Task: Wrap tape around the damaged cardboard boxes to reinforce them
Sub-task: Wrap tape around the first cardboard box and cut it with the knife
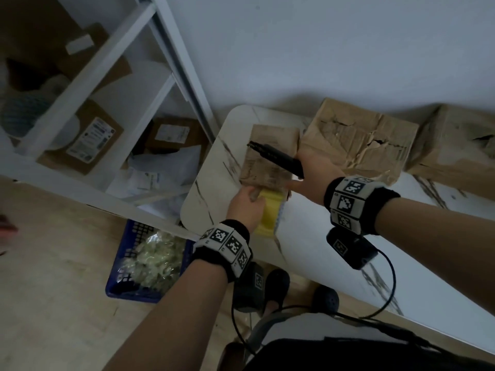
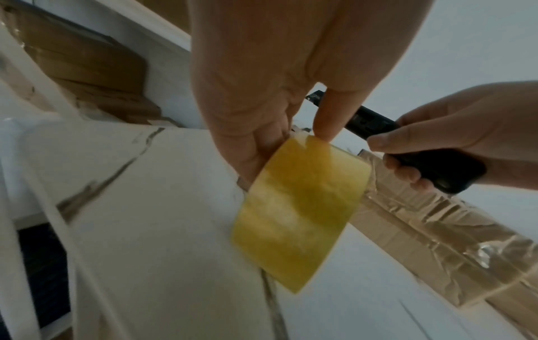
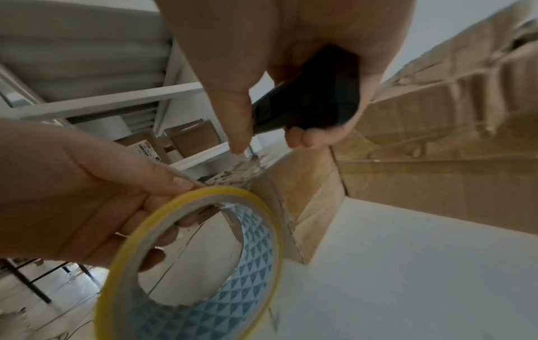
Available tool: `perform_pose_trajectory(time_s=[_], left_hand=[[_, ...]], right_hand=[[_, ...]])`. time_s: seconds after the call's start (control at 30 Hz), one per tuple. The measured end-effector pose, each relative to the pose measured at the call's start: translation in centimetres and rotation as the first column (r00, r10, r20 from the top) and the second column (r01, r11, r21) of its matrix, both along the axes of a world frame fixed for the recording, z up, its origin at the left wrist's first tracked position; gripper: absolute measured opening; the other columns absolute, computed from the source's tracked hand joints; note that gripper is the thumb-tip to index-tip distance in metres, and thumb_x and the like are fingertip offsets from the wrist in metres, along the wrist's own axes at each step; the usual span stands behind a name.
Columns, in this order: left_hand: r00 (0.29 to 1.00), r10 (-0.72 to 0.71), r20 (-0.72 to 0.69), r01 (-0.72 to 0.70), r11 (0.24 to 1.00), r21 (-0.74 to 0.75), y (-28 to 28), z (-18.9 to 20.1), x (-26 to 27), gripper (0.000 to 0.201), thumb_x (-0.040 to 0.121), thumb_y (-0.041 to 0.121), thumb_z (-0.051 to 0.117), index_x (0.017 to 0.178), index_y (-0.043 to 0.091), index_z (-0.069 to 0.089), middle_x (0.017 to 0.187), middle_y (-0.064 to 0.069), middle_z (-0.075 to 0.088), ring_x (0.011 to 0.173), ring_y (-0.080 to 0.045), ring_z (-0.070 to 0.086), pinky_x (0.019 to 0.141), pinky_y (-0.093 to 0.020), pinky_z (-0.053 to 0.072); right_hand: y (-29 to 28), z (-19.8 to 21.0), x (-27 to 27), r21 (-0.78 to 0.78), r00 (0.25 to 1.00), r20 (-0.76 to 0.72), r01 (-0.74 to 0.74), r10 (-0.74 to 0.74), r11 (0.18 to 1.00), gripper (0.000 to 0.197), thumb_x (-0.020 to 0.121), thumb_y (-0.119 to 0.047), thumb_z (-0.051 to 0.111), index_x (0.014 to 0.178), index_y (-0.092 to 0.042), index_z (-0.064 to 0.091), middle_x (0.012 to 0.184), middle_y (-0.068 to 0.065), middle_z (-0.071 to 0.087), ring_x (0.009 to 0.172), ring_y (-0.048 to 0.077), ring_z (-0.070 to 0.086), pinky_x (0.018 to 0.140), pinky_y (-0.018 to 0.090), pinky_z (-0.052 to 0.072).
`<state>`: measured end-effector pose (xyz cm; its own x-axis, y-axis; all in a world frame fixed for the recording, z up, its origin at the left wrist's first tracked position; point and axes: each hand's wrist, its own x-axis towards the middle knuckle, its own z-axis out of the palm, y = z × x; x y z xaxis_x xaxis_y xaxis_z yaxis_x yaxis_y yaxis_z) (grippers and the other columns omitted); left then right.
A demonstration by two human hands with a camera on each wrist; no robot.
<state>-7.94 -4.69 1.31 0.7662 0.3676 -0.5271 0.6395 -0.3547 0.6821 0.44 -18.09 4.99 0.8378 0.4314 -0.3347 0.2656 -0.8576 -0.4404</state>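
A small taped cardboard box lies near the left end of the white marble table. My left hand grips a yellow tape roll at the box's near edge, fingers through its core. My right hand holds a black utility knife above the box, blade end pointing left and away. In the left wrist view the roll hangs below my left hand's fingers, and the knife is just to its right. Wrinkled tape covers the box side.
A larger torn box and a third box stand along the wall to the right. A white shelf with parcels is on the left. A blue basket sits on the floor below the table's corner.
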Motion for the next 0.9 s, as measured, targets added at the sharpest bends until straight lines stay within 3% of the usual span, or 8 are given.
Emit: perform_pose_trajectory(time_s=[0.1,0.27,0.47,0.6,0.7,0.77,0.9], left_hand=[[0.998,-0.065,-0.010,0.065,0.998,0.006,1.0,0.1,-0.4,0.046,0.093,0.025,0.056,0.136,0.012,0.046,0.133,-0.010,0.051,0.120,-0.025,0.049,0.090,-0.026,0.038],[0.992,-0.127,-0.001,0.127,0.992,-0.024,1.4,-0.4,-0.5,0.052,0.091,0.026,0.060,0.139,0.012,0.043,0.139,-0.008,0.049,0.123,-0.024,0.047,0.098,-0.028,0.038],[0.986,-0.164,-0.025,0.163,0.986,-0.032,2.1,-0.5,0.4,0.046,0.091,0.033,0.058,0.130,0.010,0.051,0.132,-0.008,0.054,0.121,-0.024,0.049,0.093,-0.025,0.038],[0.976,-0.215,-0.043,0.215,0.977,-0.009,2.3,-0.9,1.2,0.047,0.088,0.041,0.059,0.123,0.010,0.058,0.123,-0.007,0.059,0.112,-0.024,0.053,0.084,-0.023,0.037],[0.972,-0.233,-0.028,0.233,0.972,-0.019,2.6,-1.1,1.4,0.037,0.086,0.041,0.062,0.105,0.008,0.061,0.109,-0.006,0.061,0.103,-0.024,0.056,0.083,-0.027,0.041],[0.967,-0.253,-0.021,0.252,0.967,-0.034,2.9,-1.1,1.5,0.027,0.086,0.039,0.064,0.093,0.014,0.055,0.098,-0.005,0.058,0.100,-0.025,0.057,0.087,-0.030,0.043],[0.953,-0.300,-0.039,0.299,0.954,-0.029,3.2,-0.9,1.7,0.031,0.086,0.042,0.063,0.097,0.013,0.060,0.100,-0.002,0.059,0.096,-0.019,0.054,0.083,-0.025,0.041]], right_hand=[[2.1,-0.3,0.1,-0.022,0.999,-0.003,-0.042,0.042,0.999,0.052,0.084,-0.040,0.066,0.121,-0.011,0.046,0.111,0.009,0.058,0.095,0.027,0.057,0.071,0.031,0.044],[3.4,-1.1,0.4,-0.157,0.995,0.077,-0.044,0.056,0.987,0.058,0.080,-0.047,0.067,0.120,-0.013,0.043,0.109,0.008,0.059,0.092,0.027,0.059,0.065,0.031,0.044],[3.8,-1.9,0.5,-0.217,0.989,0.120,-0.058,0.086,0.974,0.067,0.078,-0.049,0.068,0.125,-0.013,0.039,0.110,0.010,0.058,0.094,0.029,0.059,0.064,0.032,0.044],[3.8,-2.2,0.2,-0.223,0.987,0.133,-0.060,0.092,0.973,0.072,0.074,-0.053,0.070,0.125,-0.012,0.038,0.111,0.011,0.054,0.095,0.030,0.058,0.070,0.036,0.049],[4.1,-2.2,0.5,-0.228,0.988,0.120,-0.067,0.097,0.971,0.073,0.072,-0.052,0.072,0.123,-0.011,0.039,0.112,0.012,0.051,0.094,0.031,0.057,0.073,0.037,0.051],[4.3,-2.1,0.7,-0.219,0.993,0.089,-0.060,0.082,0.974,0.075,0.070,-0.050,0.074,0.123,-0.011,0.039,0.111,0.011,0.051,0.096,0.030,0.057,0.075,0.037,0.051],[4.4,-2.2,0.8,-0.205,0.995,0.075,-0.041,0.058,0.978,0.072,0.071,-0.046,0.075,0.122,-0.011,0.040,0.110,0.011,0.055,0.098,0.029,0.057,0.077,0.037,0.050]])
